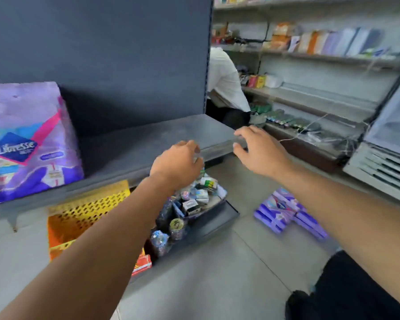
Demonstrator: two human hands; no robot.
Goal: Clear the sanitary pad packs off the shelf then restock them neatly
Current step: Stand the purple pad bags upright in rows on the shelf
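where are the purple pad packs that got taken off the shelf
In the head view, the purple pad packs lie on the floor at right, beside the tray of small goods, partly behind the right forearm.

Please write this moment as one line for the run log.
stage: shelf nearly cleared | left hand: empty, at shelf front edge | right hand: empty, open | one purple pad pack on shelf | pad packs on floor

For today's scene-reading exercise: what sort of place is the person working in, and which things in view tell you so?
Most likely a small shop. A branded sanitary pad pack stands on a grey display shelf, more purple packs lie on the floor, and wall shelves behind hold rows of boxed goods.
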